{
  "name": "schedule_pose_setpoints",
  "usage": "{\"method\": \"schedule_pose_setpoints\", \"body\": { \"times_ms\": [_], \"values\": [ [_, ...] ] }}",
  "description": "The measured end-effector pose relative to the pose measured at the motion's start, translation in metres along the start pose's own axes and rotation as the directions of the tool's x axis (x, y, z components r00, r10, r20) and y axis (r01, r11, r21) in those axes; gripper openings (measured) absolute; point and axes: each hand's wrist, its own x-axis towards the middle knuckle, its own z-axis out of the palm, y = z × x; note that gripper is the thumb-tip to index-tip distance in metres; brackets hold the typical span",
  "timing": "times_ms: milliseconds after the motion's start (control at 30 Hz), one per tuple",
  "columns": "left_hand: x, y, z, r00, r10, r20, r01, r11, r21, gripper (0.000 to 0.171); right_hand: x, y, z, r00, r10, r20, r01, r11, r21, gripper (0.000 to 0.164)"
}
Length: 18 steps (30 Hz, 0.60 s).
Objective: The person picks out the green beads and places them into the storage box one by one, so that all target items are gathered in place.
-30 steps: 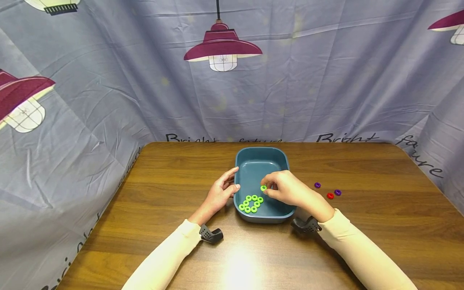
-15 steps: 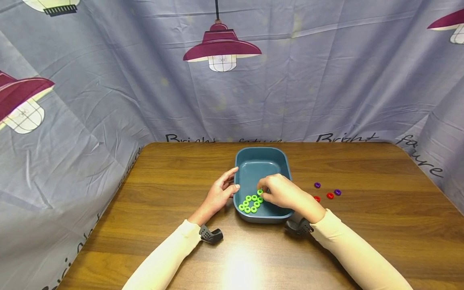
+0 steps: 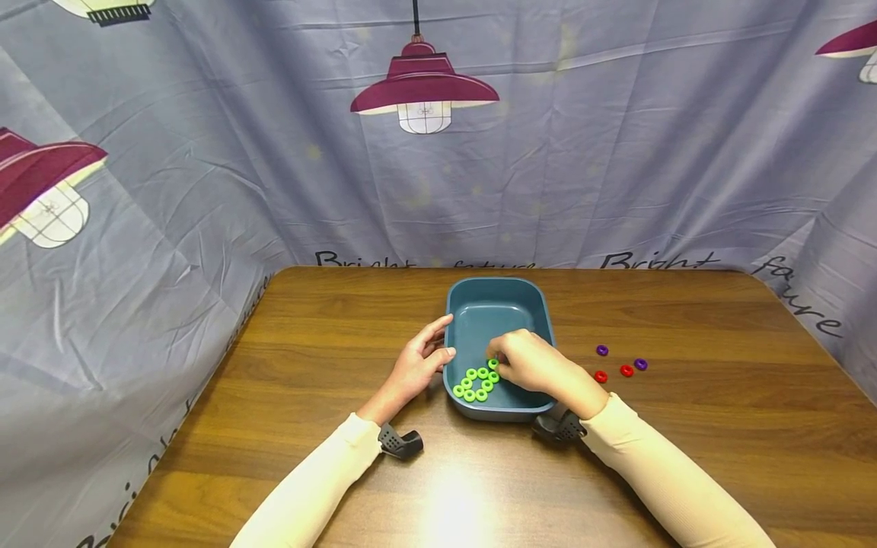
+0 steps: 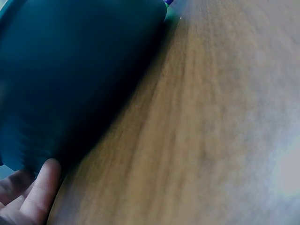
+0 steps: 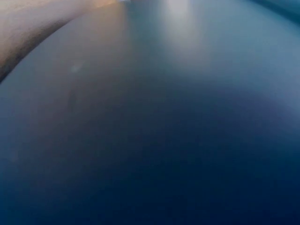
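A dark teal bin [image 3: 483, 320] stands on the wooden table, with several bright green rings [image 3: 469, 396] lying in a loop in its near left part. My right hand [image 3: 527, 361] reaches into the bin and pinches one green ring [image 3: 493, 364] at the upper right of that loop; its fingertips are partly hidden. Against the bin's left wall rests my left hand [image 3: 416, 363], fingers extended, with thumb and index tips at the rim. The left wrist view shows fingertips [image 4: 47, 176] at the foot of the bin's outer wall. The right wrist view is blurred, mostly bin surface.
To the right of the bin lie two red rings [image 3: 626, 371] and two purple rings [image 3: 640, 364] on the table [image 3: 329, 327]. A grey-blue printed curtain [image 3: 438, 190] hangs behind the table and along its left side.
My right hand has moved a little left and toward me with the green ring, bringing it to the loop. A second red ring now shows beside the right forearm. The left hand has stayed put.
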Motion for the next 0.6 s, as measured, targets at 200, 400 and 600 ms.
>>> {"method": "schedule_pose_setpoints", "body": {
  "times_ms": [200,400,600],
  "values": [
    [-0.0006,0.0009,0.0005,1.000,-0.003,-0.003,0.003,1.000,0.008,0.063,-0.0008,0.0001,0.0007,1.000,0.015,0.018,-0.015,1.000,-0.025,0.019],
    [-0.0005,-0.0006,0.0001,1.000,-0.001,-0.003,0.001,1.000,0.015,0.064,-0.0011,-0.0005,0.0014,1.000,-0.015,0.010,0.015,0.999,-0.031,0.020],
    [-0.0005,-0.0012,-0.0003,1.000,0.004,-0.008,-0.003,1.000,0.017,0.064,-0.0003,0.0009,0.0015,0.999,-0.048,0.013,0.049,0.998,-0.026,0.020]
  ]
}}
